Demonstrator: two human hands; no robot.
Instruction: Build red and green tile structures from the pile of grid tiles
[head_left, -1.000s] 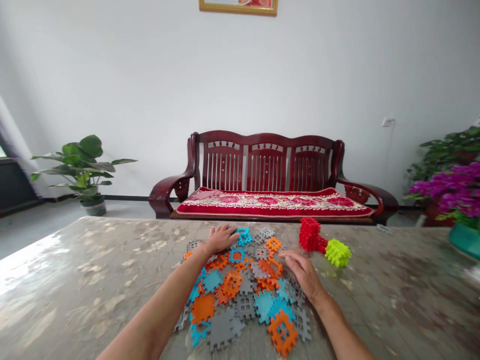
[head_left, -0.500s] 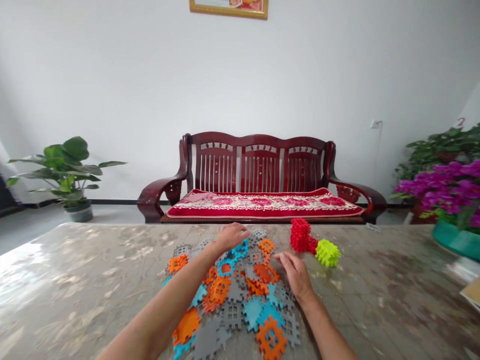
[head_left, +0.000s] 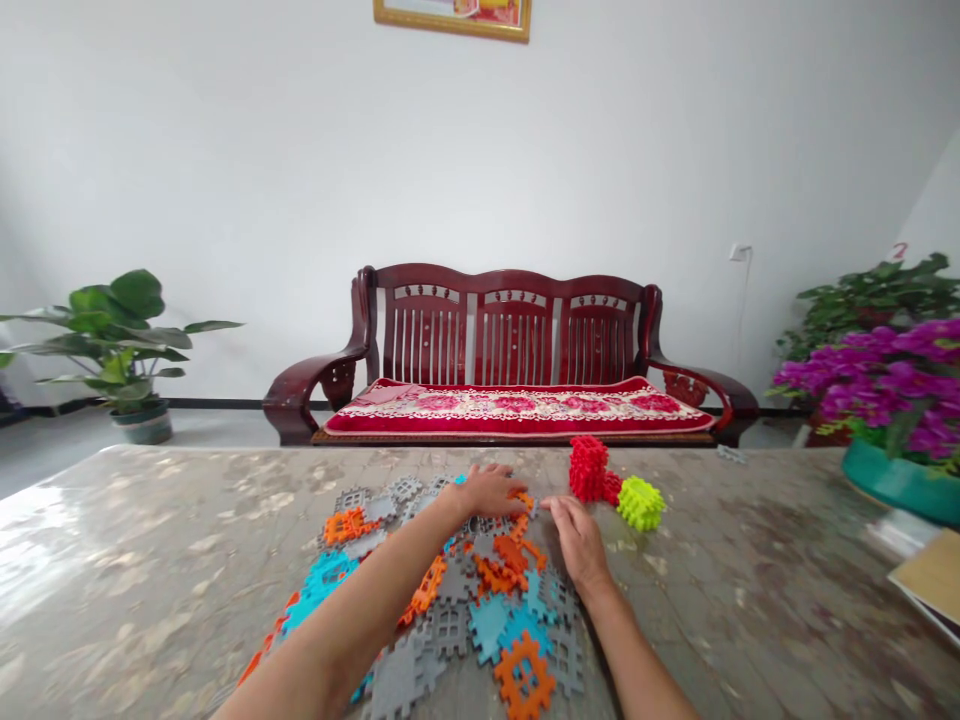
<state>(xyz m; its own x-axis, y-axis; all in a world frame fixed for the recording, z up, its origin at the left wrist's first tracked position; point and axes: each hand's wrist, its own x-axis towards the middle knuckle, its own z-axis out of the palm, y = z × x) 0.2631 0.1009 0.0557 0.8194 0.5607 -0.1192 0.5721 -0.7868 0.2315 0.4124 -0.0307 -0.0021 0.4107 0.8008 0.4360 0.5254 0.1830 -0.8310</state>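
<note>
A heap of flat interlocking plastic tiles (head_left: 457,610) in orange, blue and grey lies on the marble table (head_left: 750,590). My left hand (head_left: 489,490) rests palm down on the far side of the heap, fingers stretched over an orange tile. My right hand (head_left: 576,538) lies flat on the heap's right edge, fingers apart and pointing left. Just beyond my right hand stand a red block (head_left: 589,470) built from tiles and a yellow-green cube (head_left: 640,502).
A dark wooden bench (head_left: 502,360) with a red floral cushion stands behind the table. A potted green plant (head_left: 120,350) is at the left. Purple flowers in a teal pot (head_left: 896,420) sit at the table's right edge, beside a tan sheet (head_left: 930,575).
My left hand slid right across the far side of the heap, spreading tiles out to the left. My right hand edged forward and left. The view shifted slightly right.
</note>
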